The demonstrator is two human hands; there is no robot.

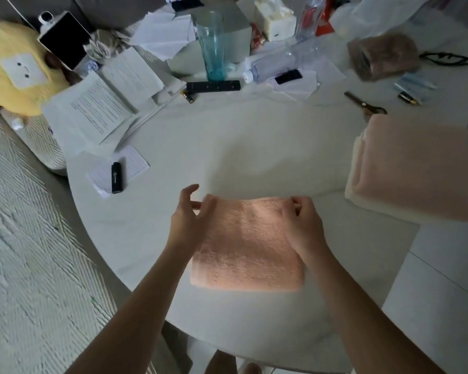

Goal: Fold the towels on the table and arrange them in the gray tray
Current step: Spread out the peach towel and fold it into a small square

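Dim light falls across the round white table (254, 147), its far half crowded with clutter. Near the front edge lies a folded peach terry towel (246, 247), flat on the tabletop and roughly square. Both of the person's hands sit at its far edge. The left hand (189, 211) is at the far left corner, fingers loosely spread, the thumb and a fingertip appearing to nip the corner of the cloth. The right hand (301, 220) is at the far right corner, fingers curled down and pinching the fabric there. Off to the right, well apart from this towel, a stack of paler pink folded towels (416, 171) rests on something pale at the table's edge; whether that is the tray I cannot tell. Farther back stand a tall blue-green drinking glass (211, 44), a black remote control (213, 85) just in front of it, and a clear plastic bottle (276, 66) lying on its side. Printed white papers (97, 109) sprawl to the left, beside a yellow plush toy (14, 68). A small black lighter (116, 177) lies on a lined note.
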